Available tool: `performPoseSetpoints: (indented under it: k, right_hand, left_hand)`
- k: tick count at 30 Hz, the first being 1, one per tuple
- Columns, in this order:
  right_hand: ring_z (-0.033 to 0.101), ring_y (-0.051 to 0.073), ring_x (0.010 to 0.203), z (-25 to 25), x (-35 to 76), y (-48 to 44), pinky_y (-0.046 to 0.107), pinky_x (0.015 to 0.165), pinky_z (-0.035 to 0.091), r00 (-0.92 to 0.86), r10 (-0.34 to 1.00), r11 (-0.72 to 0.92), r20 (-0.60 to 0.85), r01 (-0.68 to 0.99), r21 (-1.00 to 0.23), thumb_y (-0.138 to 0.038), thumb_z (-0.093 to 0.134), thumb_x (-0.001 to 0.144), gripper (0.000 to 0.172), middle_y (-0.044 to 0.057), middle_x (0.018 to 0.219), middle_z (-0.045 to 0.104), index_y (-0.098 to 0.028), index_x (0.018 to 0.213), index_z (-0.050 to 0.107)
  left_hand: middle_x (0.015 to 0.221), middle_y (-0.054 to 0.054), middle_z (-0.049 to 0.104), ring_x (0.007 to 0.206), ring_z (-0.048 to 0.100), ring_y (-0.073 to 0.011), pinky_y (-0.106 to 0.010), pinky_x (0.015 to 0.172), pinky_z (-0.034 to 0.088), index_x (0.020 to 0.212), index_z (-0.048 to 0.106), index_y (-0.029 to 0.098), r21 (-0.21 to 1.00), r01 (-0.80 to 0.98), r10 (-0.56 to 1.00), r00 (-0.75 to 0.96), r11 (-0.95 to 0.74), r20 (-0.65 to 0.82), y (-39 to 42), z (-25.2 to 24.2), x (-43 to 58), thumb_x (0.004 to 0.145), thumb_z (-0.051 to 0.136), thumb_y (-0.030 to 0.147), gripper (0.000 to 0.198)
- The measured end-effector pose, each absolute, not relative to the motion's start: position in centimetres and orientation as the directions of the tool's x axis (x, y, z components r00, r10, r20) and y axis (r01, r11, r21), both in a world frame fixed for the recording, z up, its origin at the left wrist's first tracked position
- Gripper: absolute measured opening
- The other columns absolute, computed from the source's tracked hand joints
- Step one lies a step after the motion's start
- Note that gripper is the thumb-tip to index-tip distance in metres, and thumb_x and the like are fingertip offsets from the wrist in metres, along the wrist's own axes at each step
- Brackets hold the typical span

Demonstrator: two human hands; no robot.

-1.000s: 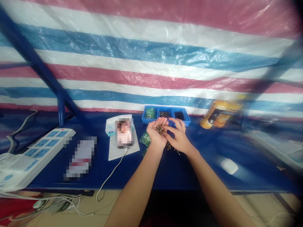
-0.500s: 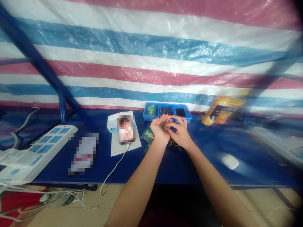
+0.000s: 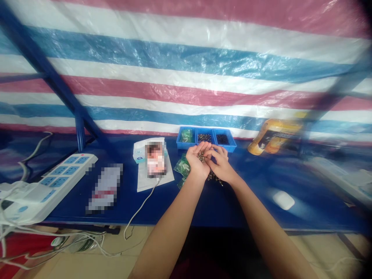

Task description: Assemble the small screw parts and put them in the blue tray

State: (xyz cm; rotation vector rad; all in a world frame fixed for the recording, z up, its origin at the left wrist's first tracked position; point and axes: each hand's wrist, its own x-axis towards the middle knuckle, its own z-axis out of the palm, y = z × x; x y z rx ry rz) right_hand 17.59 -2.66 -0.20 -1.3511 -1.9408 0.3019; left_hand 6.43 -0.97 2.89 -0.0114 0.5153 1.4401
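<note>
My left hand (image 3: 197, 161) is cupped palm up and holds a small heap of metal screws (image 3: 201, 157). My right hand (image 3: 221, 164) curls in against it, its fingertips at the heap, and I cannot tell whether it grips any. A loose pile of similar screws (image 3: 213, 176) lies on the blue table (image 3: 162, 209) just below my hands. Green plastic packets (image 3: 182, 167) lie beside my left hand. Behind my hands stands a blue divided tray (image 3: 181, 146), with a green packet, dark screws and black parts in its compartments.
A white power strip (image 3: 66, 174) and cables lie at the left. Nearby are a pixelated packet (image 3: 104, 188) and a white paper sheet (image 3: 154, 182) under a blurred item. A yellow can (image 3: 273, 136) and a white mouse (image 3: 283, 200) sit at the right. A striped tarp hangs behind.
My hands have drawn closer, with the right fingers curled further over the left palm. The view has tilted slightly, so the table items sit a little further right.
</note>
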Motion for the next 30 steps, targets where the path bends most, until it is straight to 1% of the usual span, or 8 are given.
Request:
performPoseSetpoints:
  k: [5,9,13,19,23,26,30]
  right_hand:
    - [0.035,0.034,0.136,-0.33,17.38,-2.66,0.061,0.108,0.032,-0.154,0.88,0.417,0.45,0.703,-0.575,-0.037,0.056,0.09,0.013,0.005,0.139,0.052,-0.03,0.099,0.062]
    - [0.039,0.033,0.134,-0.46,17.32,-2.46,0.058,0.11,0.032,-0.155,0.872,0.432,0.465,0.691,-0.58,-0.036,0.055,0.091,0.01,0.006,0.134,0.055,-0.029,0.096,0.06]
    - [0.043,0.03,0.132,-0.39,17.23,-2.4,0.055,0.113,0.029,-0.165,0.846,0.472,0.507,0.673,-0.57,-0.034,0.055,0.091,0.008,0.006,0.125,0.06,-0.027,0.093,0.059]
    - [0.045,0.029,0.128,-0.4,16.92,-2.57,0.052,0.111,0.032,-0.157,0.845,0.474,0.511,0.663,-0.58,-0.032,0.055,0.092,0.006,0.006,0.126,0.059,-0.027,0.094,0.059]
    - [0.045,0.029,0.128,-0.36,16.9,-2.62,0.052,0.112,0.031,-0.153,0.843,0.472,0.515,0.67,-0.573,-0.033,0.057,0.091,0.008,0.006,0.126,0.059,-0.027,0.092,0.061]
    - [0.042,0.03,0.133,-0.18,17.08,-2.68,0.053,0.113,0.029,-0.154,0.847,0.464,0.509,0.681,-0.566,-0.035,0.059,0.09,0.01,0.007,0.131,0.057,-0.027,0.09,0.065]
    - [0.04,0.031,0.136,-0.02,17.37,-2.72,0.055,0.115,0.025,-0.158,0.818,0.497,0.553,0.679,-0.541,-0.036,0.062,0.089,0.012,0.008,0.134,0.055,-0.025,0.086,0.068]
  left_hand:
    - [0.105,-0.018,0.072,0.105,0.07,-0.0286,-0.034,0.082,0.06,0.098,0.07,0.009,0.27,-0.953,0.944,0.046,0.14,-0.327,-0.81,2.87,6.26,0.082,0.055,0.029,0.03]
    - [0.105,-0.018,0.072,0.104,0.071,-0.0282,-0.033,0.081,0.06,0.101,0.07,0.008,0.271,-0.952,0.932,0.04,0.146,-0.359,-0.79,3.0,6.16,0.083,0.053,0.029,0.032]
    - [0.106,-0.018,0.072,0.104,0.071,-0.0283,-0.034,0.083,0.06,0.103,0.069,0.009,0.262,-0.955,0.939,0.041,0.137,-0.343,-0.82,3.12,6.11,0.083,0.052,0.028,0.032]
    - [0.109,-0.02,0.071,0.108,0.07,-0.0293,-0.034,0.084,0.06,0.102,0.069,0.007,0.28,-0.951,0.935,0.027,0.133,-0.354,-0.68,3.02,6.05,0.083,0.053,0.029,0.033]
    - [0.112,-0.02,0.07,0.109,0.07,-0.0291,-0.035,0.087,0.06,0.102,0.068,0.007,0.286,-0.95,0.942,0.023,0.125,-0.334,-0.66,2.94,6.04,0.084,0.051,0.03,0.034]
    - [0.113,-0.021,0.07,0.109,0.07,-0.0299,-0.036,0.087,0.06,0.102,0.068,0.007,0.279,-0.952,0.937,0.02,0.124,-0.35,-0.72,2.98,5.96,0.083,0.052,0.03,0.034]
    - [0.114,-0.021,0.07,0.111,0.069,-0.0305,-0.036,0.086,0.061,0.103,0.068,0.007,0.285,-0.95,0.939,0.021,0.126,-0.344,-0.9,3.23,5.81,0.083,0.053,0.03,0.034]
